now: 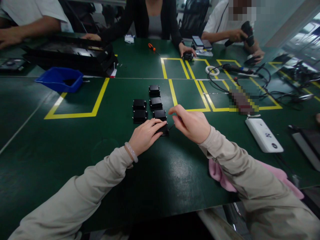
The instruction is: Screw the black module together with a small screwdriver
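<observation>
Head-camera view: a small black box (165, 131) sits on the green table (75, 146), just in front of the person, at the near end of a cluster of five matching black boxes (150, 105). The left hand (146, 135) lies over it, fingers gently curled across its top and holding it down. The right hand (191, 122) hovers at the box's right edge with thumb and fingertips drawn together, though whether they pinch anything cannot be told; a white power strip (263, 134) lies further right and a blue bin (60, 79) far left.
</observation>
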{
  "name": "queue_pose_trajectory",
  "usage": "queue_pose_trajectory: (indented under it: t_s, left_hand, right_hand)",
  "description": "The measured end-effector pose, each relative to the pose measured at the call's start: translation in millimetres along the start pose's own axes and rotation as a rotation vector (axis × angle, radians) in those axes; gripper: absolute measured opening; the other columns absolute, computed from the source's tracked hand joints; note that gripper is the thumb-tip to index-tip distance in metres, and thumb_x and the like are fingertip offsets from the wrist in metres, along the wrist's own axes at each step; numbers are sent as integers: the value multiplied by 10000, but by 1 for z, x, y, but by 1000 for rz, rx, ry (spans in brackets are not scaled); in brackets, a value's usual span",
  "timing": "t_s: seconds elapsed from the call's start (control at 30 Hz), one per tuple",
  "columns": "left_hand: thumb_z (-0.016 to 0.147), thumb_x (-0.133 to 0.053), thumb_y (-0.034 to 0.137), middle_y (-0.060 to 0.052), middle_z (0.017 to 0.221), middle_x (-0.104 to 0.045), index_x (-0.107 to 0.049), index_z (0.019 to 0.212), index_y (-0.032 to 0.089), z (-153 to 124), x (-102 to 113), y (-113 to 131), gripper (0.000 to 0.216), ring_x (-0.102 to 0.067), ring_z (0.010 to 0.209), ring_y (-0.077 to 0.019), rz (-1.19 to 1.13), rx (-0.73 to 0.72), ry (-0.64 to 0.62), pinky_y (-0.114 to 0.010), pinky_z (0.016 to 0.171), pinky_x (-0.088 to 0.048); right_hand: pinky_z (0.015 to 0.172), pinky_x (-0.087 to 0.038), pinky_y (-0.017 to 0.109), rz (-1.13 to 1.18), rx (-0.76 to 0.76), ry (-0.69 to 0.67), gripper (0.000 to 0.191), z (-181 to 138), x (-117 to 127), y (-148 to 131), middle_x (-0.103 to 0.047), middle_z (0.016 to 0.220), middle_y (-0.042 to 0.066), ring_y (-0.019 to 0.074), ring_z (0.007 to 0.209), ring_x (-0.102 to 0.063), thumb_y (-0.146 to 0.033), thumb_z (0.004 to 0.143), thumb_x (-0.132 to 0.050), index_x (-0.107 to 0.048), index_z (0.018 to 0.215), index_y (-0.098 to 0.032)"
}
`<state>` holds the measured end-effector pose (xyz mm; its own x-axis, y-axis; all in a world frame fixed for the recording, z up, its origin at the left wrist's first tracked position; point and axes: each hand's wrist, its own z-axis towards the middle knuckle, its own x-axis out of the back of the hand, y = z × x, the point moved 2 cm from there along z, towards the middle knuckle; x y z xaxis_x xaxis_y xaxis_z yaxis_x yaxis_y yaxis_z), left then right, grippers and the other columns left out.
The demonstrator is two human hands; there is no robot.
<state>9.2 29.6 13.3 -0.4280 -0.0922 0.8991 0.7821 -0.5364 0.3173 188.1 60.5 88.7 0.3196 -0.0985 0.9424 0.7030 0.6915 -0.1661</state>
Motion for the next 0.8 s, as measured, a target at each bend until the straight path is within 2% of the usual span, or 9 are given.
queue_pose_trajectory:
  t_s: [0.17, 0.33, 0.47, 0.63, 0.8]
  left_hand:
    - [907, -476, 263, -57, 1256, -535, -482, 1287, 214, 0, 0, 0, 383, -514, 1105, -210, 6, 4, -9, -373, 953, -446]
    - [910, -474, 270, -54, 1256, -536, -467, 1310, 223, 0, 1, 0, 403, -524, 1091, -211, 25, 8, -10, -360, 923, -459]
    - [905, -480, 260, -57, 1250, -540, -483, 1292, 214, 0, 1, 0, 390, -523, 1099, -210, 10, 3, -4, -369, 943, -453]
    - [909, -471, 267, -60, 1248, -538, -470, 1309, 219, 0, 1, 0, 403, -528, 1087, -214, 16, 6, -10, -371, 919, -466]
    - [908, -469, 261, -66, 1240, -542, -480, 1298, 223, 0, 1, 0, 392, -525, 1102, -214, 8, -10, 5, -381, 946, -453]
  right_hand:
    - [531, -257, 229, -13, -13, -35, 413, 0, 0, 0, -602, 644, 3, 105, 534, -498, -429, 945, -269, -601, 965, -184]
    - [535, -261, 225, 7, -2, 1, 342, 0, 0, 0, -598, 655, -6, 101, 549, -504, -319, 937, -281, -565, 1060, -175]
    - [536, -259, 229, -16, -19, -16, 400, 0, 0, 1, -603, 657, 1, 101, 542, -496, -417, 948, -266, -592, 966, -186]
    - [534, -263, 224, -3, 2, 17, 341, 0, 0, 0, -584, 635, -9, 102, 552, -506, -326, 937, -285, -568, 1054, -176]
    - [530, -260, 226, -12, -23, -20, 381, 0, -1, 1, -583, 631, -3, 102, 533, -486, -414, 940, -286, -587, 986, -184]
